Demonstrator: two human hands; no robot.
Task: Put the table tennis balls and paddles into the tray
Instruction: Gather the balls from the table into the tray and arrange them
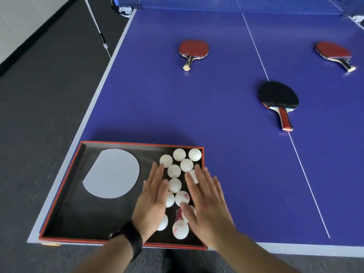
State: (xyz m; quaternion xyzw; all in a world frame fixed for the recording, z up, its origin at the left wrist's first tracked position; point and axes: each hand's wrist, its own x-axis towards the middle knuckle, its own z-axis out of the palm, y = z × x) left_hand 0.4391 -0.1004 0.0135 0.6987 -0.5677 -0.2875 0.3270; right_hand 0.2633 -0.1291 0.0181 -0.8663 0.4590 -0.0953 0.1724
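Right, my left hand [152,196] & right hand [206,201] are hovering flat, fingers spread, gripping nothing, over white balls [174,171] clustering in the tray [65,196]; 3 paddles [194,49] are lying on the blue table [157,95].

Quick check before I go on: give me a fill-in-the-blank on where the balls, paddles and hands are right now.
1. The number of paddles lying on the blue table, outside the tray, is ____.
2. The paddle nearest the tray shows its ____ rubber face up.
3. The white balls are gathered in the tray's ____ half.
4. The left hand and right hand are both open, holding ____.

Missing words: three; black; right; nothing
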